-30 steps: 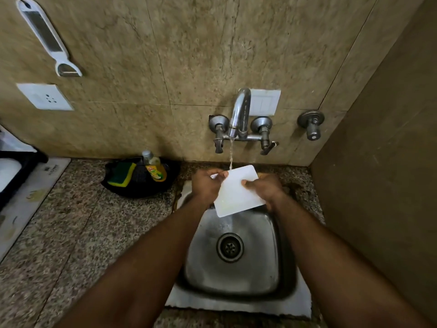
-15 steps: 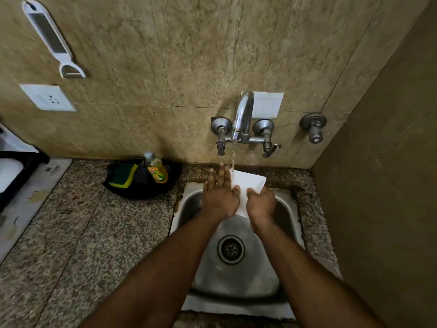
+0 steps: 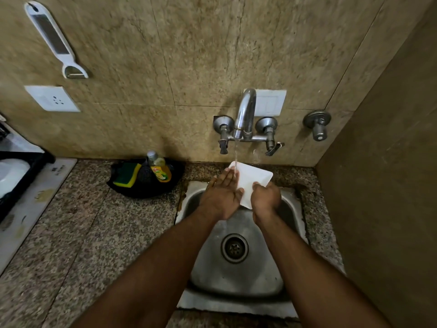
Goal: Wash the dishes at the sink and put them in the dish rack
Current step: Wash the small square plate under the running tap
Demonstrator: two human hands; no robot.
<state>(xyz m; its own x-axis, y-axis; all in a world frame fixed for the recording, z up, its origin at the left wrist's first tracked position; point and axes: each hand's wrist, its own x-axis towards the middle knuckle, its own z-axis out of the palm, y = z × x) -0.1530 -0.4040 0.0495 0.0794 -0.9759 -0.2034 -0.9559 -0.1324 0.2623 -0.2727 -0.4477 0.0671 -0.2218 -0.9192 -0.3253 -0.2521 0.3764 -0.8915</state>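
White square plate (image 3: 254, 179) with rounded corners held tilted over the steel sink (image 3: 238, 275) under the tap (image 3: 244, 114) stream, left hand (image 3: 222, 197) fingers straight and together flat on it, right hand (image 3: 266, 197) gripping its near edge

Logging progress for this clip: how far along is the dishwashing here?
Done: unclear; a white item sits in the dish rack. In hand: the right hand grips a white square plate under the running tap while the left hand rubs it. Left: racking this plate.
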